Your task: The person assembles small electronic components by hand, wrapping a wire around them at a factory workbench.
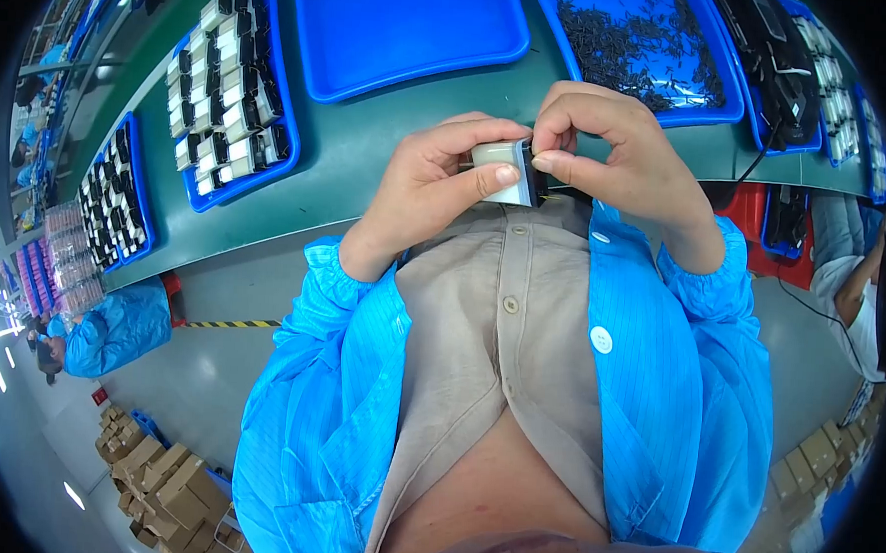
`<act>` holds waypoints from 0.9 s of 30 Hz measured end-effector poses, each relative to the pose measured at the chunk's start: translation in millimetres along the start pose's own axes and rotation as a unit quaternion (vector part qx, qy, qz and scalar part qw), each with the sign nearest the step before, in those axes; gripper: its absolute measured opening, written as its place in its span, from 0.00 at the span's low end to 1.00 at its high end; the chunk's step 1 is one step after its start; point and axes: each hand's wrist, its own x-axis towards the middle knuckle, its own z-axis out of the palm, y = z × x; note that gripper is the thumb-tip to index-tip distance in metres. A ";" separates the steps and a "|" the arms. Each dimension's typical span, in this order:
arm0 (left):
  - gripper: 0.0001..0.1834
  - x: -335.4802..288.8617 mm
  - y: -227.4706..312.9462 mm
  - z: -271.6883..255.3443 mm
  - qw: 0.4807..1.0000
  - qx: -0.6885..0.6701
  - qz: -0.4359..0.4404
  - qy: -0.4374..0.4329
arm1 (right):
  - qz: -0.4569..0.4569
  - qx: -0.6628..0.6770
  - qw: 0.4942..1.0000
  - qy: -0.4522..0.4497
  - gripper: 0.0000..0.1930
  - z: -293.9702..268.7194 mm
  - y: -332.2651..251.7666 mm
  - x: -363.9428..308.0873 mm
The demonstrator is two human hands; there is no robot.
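Note:
My left hand (436, 179) grips a small white and black box-shaped unit (502, 181) just above the front edge of the bench. Its thumb lies on the white face and its fingers wrap over the far side. At the unit's right, dark side, my right hand (610, 150) has thumb and index finger pinched together. Whatever sits in that pinch is too small and too hidden to make out. Beyond my right hand, a blue tray (720, 119) holds many small thin black pieces (640, 49).
A blue tray (414, 70) lies at the far middle of the green bench (354, 157). Leftward, another tray (287, 158) carries rows of white and black units (235, 80). Black devices (779, 79) fill a tray at right. A person in blue (120, 330) sits far left; cardboard boxes (167, 482) stand behind.

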 end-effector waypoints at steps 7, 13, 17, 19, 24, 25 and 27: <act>0.17 3.7 -0.5 -3.6 0.992 0.110 0.056 -0.039 | 0.075 0.085 0.993 -0.033 0.07 -2.3 10.5 -2.1; 0.17 5.6 -7.2 -7.6 0.998 -0.023 -0.040 -0.036 | 0.100 0.199 0.974 -0.045 0.07 6.7 15.8 1.0; 0.18 -2.0 -1.1 -15.3 0.992 -0.116 -0.048 0.010 | 0.066 0.161 0.981 0.082 0.08 -10.0 20.0 11.7; 0.21 -6.6 4.5 -26.0 0.988 -0.143 -0.003 0.053 | 0.063 -0.114 0.979 0.160 0.07 -27.2 24.8 17.8; 0.21 -18.2 28.7 -68.1 0.985 -0.081 0.039 0.145 | 0.138 -0.363 0.916 0.100 0.09 -43.9 55.6 -2.7; 0.20 -22.1 31.4 -80.5 0.982 -0.032 0.055 0.177 | 0.122 -0.361 0.920 0.095 0.09 -41.1 55.9 -3.5; 0.20 -29.5 36.2 -110.9 0.959 0.108 0.083 0.249 | 0.160 -0.335 0.927 0.064 0.07 -37.5 56.2 -4.1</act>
